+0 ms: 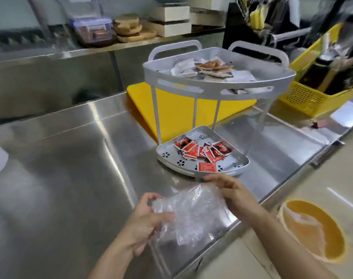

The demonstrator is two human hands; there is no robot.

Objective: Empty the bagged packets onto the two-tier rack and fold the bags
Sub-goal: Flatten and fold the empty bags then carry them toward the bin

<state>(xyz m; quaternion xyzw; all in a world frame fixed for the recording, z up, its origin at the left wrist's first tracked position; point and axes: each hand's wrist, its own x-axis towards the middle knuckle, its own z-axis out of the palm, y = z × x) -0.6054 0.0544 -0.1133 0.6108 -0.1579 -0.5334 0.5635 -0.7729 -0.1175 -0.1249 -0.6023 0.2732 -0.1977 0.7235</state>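
Stainless steel worktop fills the scene, brushed and reflective, with a raised rear edge and a near edge running diagonally toward the lower right.

Grip: the left hand pinches the left end of a clear plastic bag, thumb over the film and fingers curled beneath. The right hand clamps the bag's far right edge between narrowed fingers. The bag is crinkled, translucent and stretched flat between both hands, just above the near edge of the worktop; whether anything is inside it cannot be told.

Just beyond the right hand stands the two-tier rack, grey, fan-shaped, on thin upright posts, with two loop handles at the back. Its lower tray is perforated with flower-shaped cutouts and carries a loose pile of red packets. The upper tier holds white and brown packets, overlapping.

Behind the rack a yellow cutting board lies flat. At the right rear corner sits a yellow mesh basket holding dark bottles.

Open room: the left half of the worktop is unobstructed. Off the near right edge, an orange bin stands on the floor. A rear shelf carries a lidded plastic container and stacked wooden boards.
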